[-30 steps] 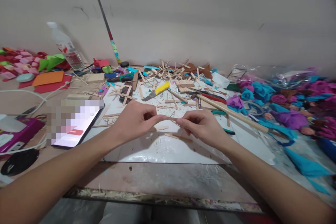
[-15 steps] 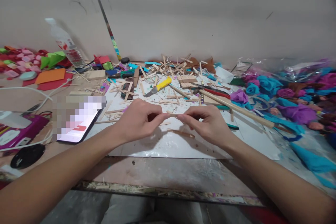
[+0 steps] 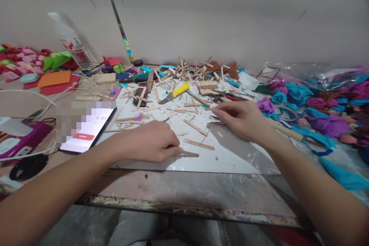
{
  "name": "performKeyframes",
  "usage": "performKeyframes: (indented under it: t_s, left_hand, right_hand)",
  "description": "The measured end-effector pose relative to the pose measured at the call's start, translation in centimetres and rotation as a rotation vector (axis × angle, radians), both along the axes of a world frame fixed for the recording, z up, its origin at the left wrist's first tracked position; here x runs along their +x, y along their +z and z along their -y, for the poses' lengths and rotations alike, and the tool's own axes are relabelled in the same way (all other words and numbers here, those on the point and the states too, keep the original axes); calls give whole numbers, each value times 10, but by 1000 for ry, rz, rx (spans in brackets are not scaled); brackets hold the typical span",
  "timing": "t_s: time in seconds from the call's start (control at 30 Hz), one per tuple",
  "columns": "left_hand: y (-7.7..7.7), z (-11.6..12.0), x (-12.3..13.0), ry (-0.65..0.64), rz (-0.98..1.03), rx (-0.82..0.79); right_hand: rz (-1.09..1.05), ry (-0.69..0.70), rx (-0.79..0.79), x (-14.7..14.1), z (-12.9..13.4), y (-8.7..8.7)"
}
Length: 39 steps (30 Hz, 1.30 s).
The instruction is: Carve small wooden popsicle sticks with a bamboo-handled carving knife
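My left hand (image 3: 151, 142) is low over the white board (image 3: 173, 164), its fingers pinched on a flat wooden stick piece (image 3: 190, 154) that points right. Farther back and to the right, my right hand (image 3: 243, 121) is closed, thumb and forefinger pressed on a short wooden piece (image 3: 209, 108) whose end shows at the fingertips. Between the hands lie a craft stick (image 3: 199, 145) with a rounded end and another stick piece (image 3: 195, 127). Dark metal tips (image 3: 216, 121) of a tool show beneath my right hand.
A yellow utility knife (image 3: 180, 90) lies among scattered sticks at the back. On the left are a phone (image 3: 86, 132), a purple power strip (image 3: 31, 138) and a leaning plastic bottle (image 3: 73, 44). Blue and purple paper flowers (image 3: 296, 91) crowd the right side.
My hands have parted from the single stick piece they both held. The left came down toward the board's front; the right moved back and to the right. A thin splinter now shows between them.
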<state>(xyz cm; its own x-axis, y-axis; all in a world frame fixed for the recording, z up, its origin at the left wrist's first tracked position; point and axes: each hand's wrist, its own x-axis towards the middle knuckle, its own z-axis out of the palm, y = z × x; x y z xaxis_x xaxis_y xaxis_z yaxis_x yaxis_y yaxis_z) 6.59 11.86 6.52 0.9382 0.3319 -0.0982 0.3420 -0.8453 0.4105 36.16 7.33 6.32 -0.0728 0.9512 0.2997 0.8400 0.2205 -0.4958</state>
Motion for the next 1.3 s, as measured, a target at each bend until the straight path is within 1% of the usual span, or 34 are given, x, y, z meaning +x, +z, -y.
performKeyframes:
  t_s: [0.1,0.2,0.33,0.5,0.67,0.77,0.87,0.97,1.07,1.2,1.3]
  left_hand:
    - [-7,6,5,-39,-60,67]
    - [-9,5,4,-41,-104,136]
    - [-11,0,0,-42,-112,201]
    - [-14,0,0,-51,-82,220]
    - [-14,2,0,-73,-71,209]
    - [-15,2,1,-79,-75,210]
    - [-17,3,2,-100,-85,210]
    - [-19,3,2,-119,-87,214]
    - [-21,3,1,-130,-82,218]
    - [-21,4,1,-137,-71,221]
    - [-19,6,1,-140,-56,225]
  right_hand:
    - [114,58,-62,-2,-1,-6]
    - [189,40,-78,1,-2,-7]
    - [271,-83,-66,22,-7,0]
    - [359,-217,-107,45,-13,6]
    - [449,-325,-242,59,-15,14]
    - [505,-415,-325,71,-11,21]
    - [548,-474,-369,86,-5,27]
    - [571,-504,-391,99,0,31]
    - [579,-508,-390,108,2,30]
    - [571,-474,-333,113,1,23]
    - [544,-406,-243,107,-7,14]
